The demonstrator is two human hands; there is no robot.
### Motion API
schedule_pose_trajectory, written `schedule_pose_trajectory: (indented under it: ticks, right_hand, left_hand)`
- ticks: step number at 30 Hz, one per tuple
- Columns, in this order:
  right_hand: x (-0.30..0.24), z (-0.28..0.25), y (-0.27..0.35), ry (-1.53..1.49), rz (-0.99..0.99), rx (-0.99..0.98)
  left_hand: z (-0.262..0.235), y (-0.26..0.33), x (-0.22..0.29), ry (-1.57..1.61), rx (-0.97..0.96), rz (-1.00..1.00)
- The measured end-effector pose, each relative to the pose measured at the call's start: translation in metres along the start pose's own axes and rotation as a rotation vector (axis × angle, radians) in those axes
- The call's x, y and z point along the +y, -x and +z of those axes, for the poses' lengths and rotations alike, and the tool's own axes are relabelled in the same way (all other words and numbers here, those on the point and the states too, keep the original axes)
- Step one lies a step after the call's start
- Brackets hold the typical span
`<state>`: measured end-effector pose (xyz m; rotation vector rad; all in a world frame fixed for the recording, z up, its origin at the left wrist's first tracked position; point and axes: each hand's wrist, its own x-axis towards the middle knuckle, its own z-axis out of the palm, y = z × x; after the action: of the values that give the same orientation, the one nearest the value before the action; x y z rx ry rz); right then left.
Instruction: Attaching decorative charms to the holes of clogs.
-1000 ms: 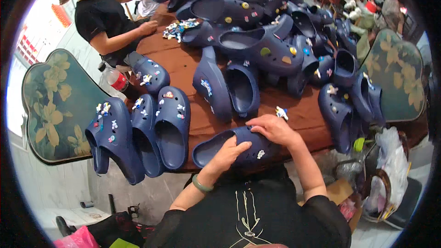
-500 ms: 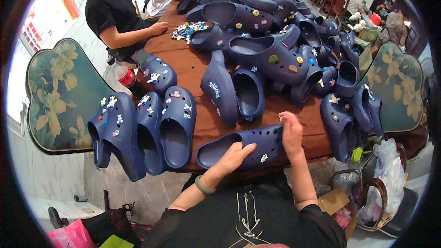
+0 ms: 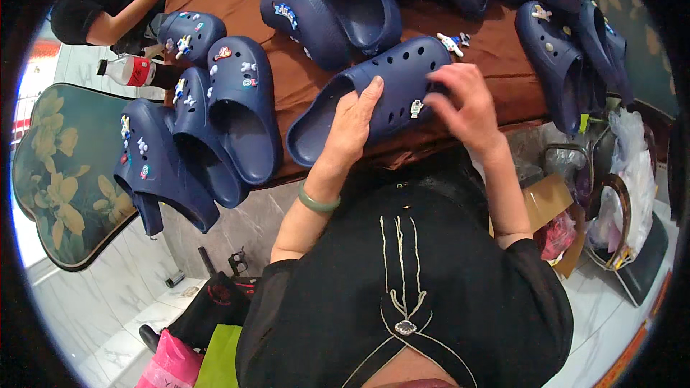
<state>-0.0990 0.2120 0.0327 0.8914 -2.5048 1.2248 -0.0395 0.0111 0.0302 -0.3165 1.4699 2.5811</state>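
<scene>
A navy clog (image 3: 392,75) lies on its sole near the table's front edge, toe to the right. My left hand (image 3: 352,118) grips it by the instep, thumb on top and fingers inside the opening. One small white figure-shaped charm (image 3: 417,108) sits in a hole on its near side. Over the toe end hovers my right hand (image 3: 467,104), thumb and forefinger apart, with nothing visible between them; its other fingers are partly hidden. Just beyond the toe, several loose white-and-blue charms (image 3: 453,43) rest on the brown cloth.
Charm-decorated clogs (image 3: 244,111) stand at the left, and more clogs (image 3: 550,57) at the right edge. Plain-topped clogs (image 3: 359,3) lie behind. A cola bottle (image 3: 133,70) and a co-worker's arm (image 3: 136,7) are at the far left. A patterned chair back (image 3: 68,172) stands left.
The view has tilted downward. My right hand has come from the toe's far end toward the charm on the clog, its fingers parting. Loose charms beyond the toe now show.
</scene>
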Motion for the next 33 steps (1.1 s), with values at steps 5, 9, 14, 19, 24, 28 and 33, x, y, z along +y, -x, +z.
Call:
schedule_pose_trajectory:
  ticks: [5, 9, 14, 19, 24, 28, 33]
  right_hand:
    - [0.003, 0.023, 0.020, 0.072, -0.251, -0.066]
    - [0.019, 0.036, 0.028, -0.093, -0.295, 0.053]
    - [0.024, 0.034, 0.020, -0.150, -0.312, 0.070]
    - [0.028, 0.039, 0.013, -0.183, -0.387, 0.056]
    - [0.036, 0.044, 0.027, -0.156, -0.493, 0.156]
    - [0.030, 0.026, 0.032, -0.211, -0.243, 0.224]
    - [0.074, -0.003, 0.008, -0.009, 0.121, 0.308]
  left_hand:
    - [-0.004, 0.008, -0.009, 0.034, -0.107, 0.150]
    - [-0.004, 0.008, -0.010, 0.030, -0.120, 0.197]
    - [-0.013, -0.004, -0.012, 0.046, -0.124, 0.190]
    - [-0.008, -0.004, 0.005, 0.086, -0.034, -0.011]
    - [0.006, 0.004, 0.016, -0.254, 0.061, -0.099]
    - [-0.003, 0.003, -0.007, 0.028, -0.095, -0.185]
    - [-0.001, 0.008, 0.002, 0.015, -0.074, -0.112]
